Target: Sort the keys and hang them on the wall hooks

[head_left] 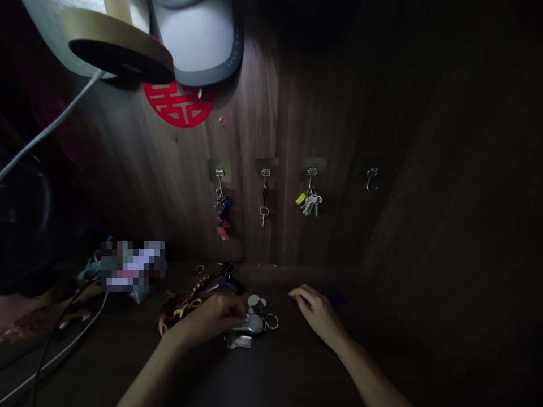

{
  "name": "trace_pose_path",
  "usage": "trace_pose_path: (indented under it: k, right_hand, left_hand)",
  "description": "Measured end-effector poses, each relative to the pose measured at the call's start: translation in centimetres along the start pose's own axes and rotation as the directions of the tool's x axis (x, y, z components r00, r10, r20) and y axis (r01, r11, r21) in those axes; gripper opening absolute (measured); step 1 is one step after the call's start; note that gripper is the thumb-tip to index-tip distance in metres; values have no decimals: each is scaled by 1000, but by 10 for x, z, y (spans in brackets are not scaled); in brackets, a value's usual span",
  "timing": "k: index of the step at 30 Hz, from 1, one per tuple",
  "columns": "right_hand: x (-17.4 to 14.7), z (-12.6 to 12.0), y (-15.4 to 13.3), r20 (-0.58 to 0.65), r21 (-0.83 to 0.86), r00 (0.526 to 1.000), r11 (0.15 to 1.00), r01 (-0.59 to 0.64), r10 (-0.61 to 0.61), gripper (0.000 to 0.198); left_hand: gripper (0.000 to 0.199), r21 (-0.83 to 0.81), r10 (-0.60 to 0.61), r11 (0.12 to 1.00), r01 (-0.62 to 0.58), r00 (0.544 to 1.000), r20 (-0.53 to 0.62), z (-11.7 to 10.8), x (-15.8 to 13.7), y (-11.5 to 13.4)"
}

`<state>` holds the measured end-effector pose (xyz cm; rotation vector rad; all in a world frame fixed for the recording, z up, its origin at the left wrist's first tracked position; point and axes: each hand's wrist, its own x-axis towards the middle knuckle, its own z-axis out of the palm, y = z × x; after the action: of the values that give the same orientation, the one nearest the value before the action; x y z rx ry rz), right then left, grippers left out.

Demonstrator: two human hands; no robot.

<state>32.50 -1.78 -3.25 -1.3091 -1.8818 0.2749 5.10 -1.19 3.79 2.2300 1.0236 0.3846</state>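
Surface (pixel 288 379), dim woodgrain, wall-hung keys (pixel 311 202) behind, left grip (pixel 223 312) unclear, right grip (pixel 314 311) unclenched

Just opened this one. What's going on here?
A person has both hands over a dark surface. The left hand is at a key bunch; how firmly it grips, if at all, is hidden. The right hand is apart from that bunch, to its right, with nothing visible in it. A braided cord and a black fob lie beyond the left hand. On the wall, three of four hooks have things hanging from them.
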Motion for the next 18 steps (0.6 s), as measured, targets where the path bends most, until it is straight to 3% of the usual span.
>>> trace_pose_path:
  k: [7, 11, 18]
  right_hand:
    - [-1, 2, -1, -2, -6, 1000, 1000, 6, -6, 24]
    - [-3, 3, -3, -10, 4, 999, 999, 46, -46, 23]
    - [-5, 1, -7, -38, 6, 996, 997, 81, -81, 24]
  left_hand:
    - [22, -10, -30, 1000, 30, 999, -13, 4, -29, -17]
    - [12, -8, -4, 1000, 3, 999, -51, 9, -27, -23]
    - [13, -94, 44, 994, -56, 991, -125, 0, -15, -2]
